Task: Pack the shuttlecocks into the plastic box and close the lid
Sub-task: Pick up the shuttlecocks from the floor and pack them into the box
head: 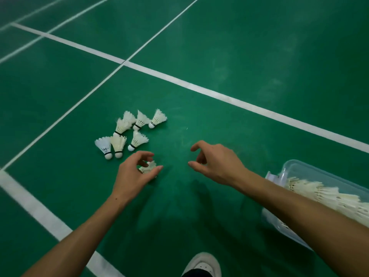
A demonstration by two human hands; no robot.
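Observation:
Several white feather shuttlecocks (127, 134) lie in a loose cluster on the green court floor, left of centre. My left hand (135, 172) is just below the cluster, its fingers and thumb curled round one shuttlecock (148, 166) on the floor. My right hand (215, 162) hovers over bare floor to the right, fingers loosely curled, holding nothing. A clear plastic box (295, 166) stands at the right edge, partly hidden by my right forearm, with several shuttlecocks (329, 198) inside. No lid is visible.
White court lines (199, 86) cross the green floor. A white shoe (203, 263) shows at the bottom centre, between my forearms.

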